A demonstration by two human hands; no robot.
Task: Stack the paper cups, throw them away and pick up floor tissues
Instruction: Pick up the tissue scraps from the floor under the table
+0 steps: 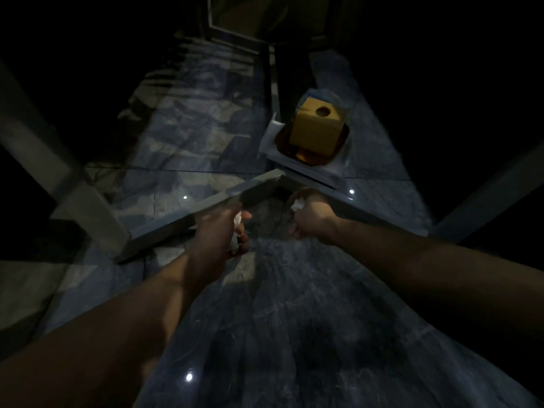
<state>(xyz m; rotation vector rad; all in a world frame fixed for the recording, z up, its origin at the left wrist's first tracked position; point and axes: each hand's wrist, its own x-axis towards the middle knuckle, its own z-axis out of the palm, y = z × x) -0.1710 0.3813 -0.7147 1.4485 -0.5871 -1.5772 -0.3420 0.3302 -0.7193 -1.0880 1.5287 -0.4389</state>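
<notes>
I saw my left hand (219, 231) and right hand (309, 214) each closed on a white tissue (238, 220), near a table corner (275, 175); a yellow box (316, 126) stood farther right.

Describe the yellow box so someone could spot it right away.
Look past both hands to the marble floor beyond the low grey ledge. There a bin with a white liner holds the yellow box. It alone is bright yellow, with a round hole on top.
</notes>
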